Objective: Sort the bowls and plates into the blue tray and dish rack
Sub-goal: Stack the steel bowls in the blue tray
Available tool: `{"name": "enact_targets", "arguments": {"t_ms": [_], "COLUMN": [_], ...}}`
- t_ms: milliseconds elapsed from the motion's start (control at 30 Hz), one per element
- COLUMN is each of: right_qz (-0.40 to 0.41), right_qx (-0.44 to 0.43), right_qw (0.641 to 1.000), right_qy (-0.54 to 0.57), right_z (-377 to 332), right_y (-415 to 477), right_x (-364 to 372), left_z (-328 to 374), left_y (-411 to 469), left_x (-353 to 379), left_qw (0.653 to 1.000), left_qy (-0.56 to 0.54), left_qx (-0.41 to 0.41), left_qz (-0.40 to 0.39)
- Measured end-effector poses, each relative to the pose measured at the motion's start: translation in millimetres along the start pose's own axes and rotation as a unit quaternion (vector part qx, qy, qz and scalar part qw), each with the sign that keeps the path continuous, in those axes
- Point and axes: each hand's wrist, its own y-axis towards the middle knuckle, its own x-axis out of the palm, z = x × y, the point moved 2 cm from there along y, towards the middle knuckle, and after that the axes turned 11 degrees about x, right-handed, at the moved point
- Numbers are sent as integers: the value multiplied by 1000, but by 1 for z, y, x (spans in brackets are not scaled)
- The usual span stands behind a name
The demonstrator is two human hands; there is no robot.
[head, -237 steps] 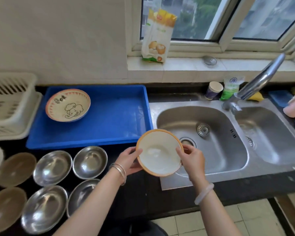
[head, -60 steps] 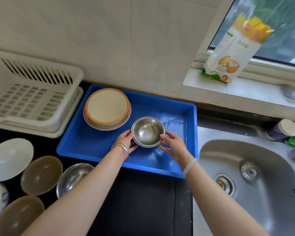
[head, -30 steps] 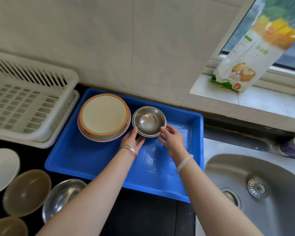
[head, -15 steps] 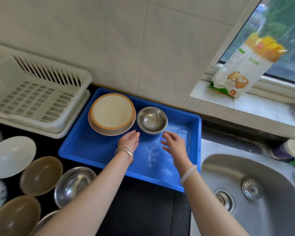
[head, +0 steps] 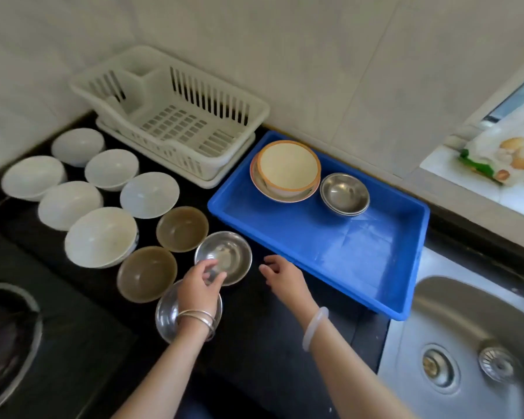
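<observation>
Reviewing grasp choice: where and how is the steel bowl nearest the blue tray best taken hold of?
Probably by the rim of the steel bowl, from above: it sits upright and open, thin lip exposed. Left hand on the near-left edge, right hand on the clear right edge.

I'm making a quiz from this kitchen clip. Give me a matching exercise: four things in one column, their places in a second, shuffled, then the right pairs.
Things:
1. orange-rimmed bowl
2. dish rack
3. left hand
4. white bowls

Places:
A. on the dark counter, left of the brown bowls
B. over the near edge of a steel bowl on the counter
C. against the wall, left of the blue tray
D. stacked on a plate inside the blue tray

Pairs: 1-D, 2-C, 3-B, 4-A
</observation>
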Motion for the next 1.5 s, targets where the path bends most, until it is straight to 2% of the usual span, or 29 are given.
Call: {"name": "enact_targets", "arguments": {"t_ms": [100,233,300,400,700,900,1067,1500], "right_qz": [-6,-34,-41,-20,17,35,56,56], "right_qx": [14,47,57,60,9,-13,-13,3], "right_qw": [1000,996,989,984,982,998,997,998], "right_qy": [-21,68,134,169,190,49,-45,-27], "right_z": [-6,-17,-18,-17,-14,-13,-5,12], "right_y": [5,14,15,13,-23,-48,-51,-33], "right_x": [25,44,47,45,16,8,12,21], "left_z": [-24,-53,-66,-81,-100,-83,-77,-82], "left_y": [-16,-33,-40,-47,-48,-44,-42,-43], "left_x": [-27,-51,-56,-58,-43,-18,-14,-6], "left_qw": [997,982,979,974,963,936,926,938], "left_qy": [45,129,105,-6,-143,-279,-306,-282], "left_qx": [9,-37,-71,-137,-184,-195,-204,-195], "left_qz": [66,134,161,178,133,89,83,47]}}
